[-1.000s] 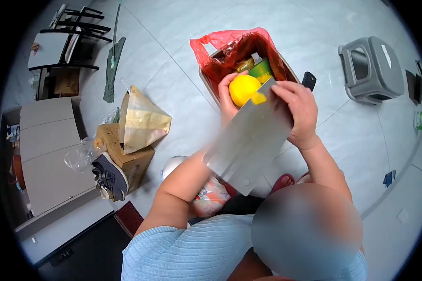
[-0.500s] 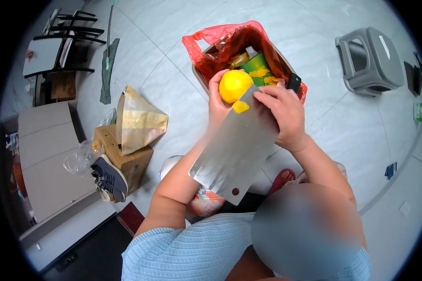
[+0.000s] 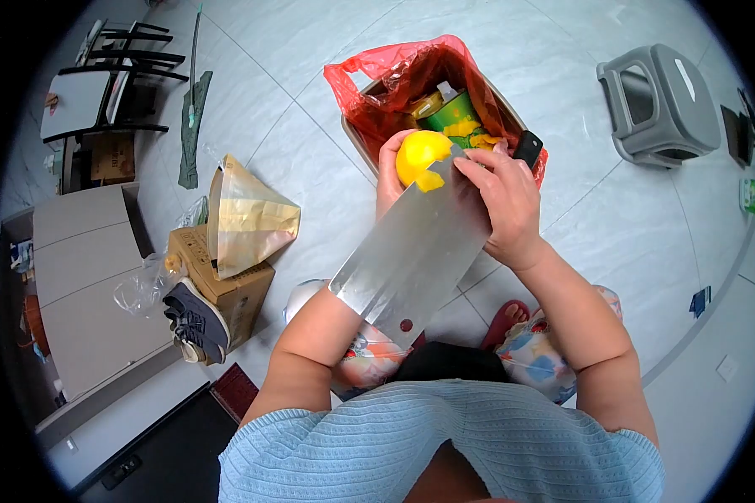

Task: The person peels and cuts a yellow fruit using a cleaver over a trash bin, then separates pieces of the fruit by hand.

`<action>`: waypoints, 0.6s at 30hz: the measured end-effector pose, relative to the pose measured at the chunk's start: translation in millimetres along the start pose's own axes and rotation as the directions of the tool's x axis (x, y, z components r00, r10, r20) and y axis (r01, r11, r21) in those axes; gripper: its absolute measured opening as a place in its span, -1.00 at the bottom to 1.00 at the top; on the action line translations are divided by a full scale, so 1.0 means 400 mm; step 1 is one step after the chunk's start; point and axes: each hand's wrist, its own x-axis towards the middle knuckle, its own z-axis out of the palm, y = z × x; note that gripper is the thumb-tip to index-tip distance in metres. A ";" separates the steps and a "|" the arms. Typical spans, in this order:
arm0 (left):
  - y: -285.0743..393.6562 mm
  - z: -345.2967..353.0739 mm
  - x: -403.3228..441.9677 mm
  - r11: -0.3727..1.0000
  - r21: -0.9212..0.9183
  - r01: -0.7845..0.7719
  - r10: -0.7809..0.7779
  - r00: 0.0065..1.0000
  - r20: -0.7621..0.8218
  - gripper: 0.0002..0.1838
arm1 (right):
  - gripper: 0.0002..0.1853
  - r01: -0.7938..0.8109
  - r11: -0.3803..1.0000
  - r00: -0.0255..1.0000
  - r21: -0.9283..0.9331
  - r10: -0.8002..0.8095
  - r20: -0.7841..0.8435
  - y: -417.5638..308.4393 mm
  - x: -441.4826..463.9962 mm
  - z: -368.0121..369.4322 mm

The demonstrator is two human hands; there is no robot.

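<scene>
We see the round, smooth yellow fruit point(image 3: 418, 157) held just above the near side of the bin, where, we judge, any scrap coming off it would be caught. Our left hand point(image 3: 389, 173) is clasped around its far side, probably to steady it against the broad, rectangular steel cleaver point(image 3: 403, 256). Our right hand point(image 3: 509, 201) is clamped on the blade itself, close to its black handle point(image 3: 528, 149), which juts out beyond the fingers; gripping there likely gives finer control than the handle would. The two hands are near each other but apart. A small, ragged yellow piece point(image 3: 429, 181) lies on the blade beside the fruit.

Below sits the brownish rectangular bin point(image 3: 354, 142), lined with a thin red plastic bag point(image 3: 398, 57) folded over the rim, presumably so it does not slip in. Inside we make out a green curved container point(image 3: 455, 111) with yellow scraps on it. Further out, a grey plastic stool point(image 3: 688, 105) stands to the right, well apart from our hands.
</scene>
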 end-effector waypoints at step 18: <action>0.026 -0.014 -0.002 0.996 0.092 0.020 -0.027 0.997 0.071 -0.28 | -0.56 0.021 0.999 1.000 0.026 -0.020 -0.009 0.014 0.009 -0.022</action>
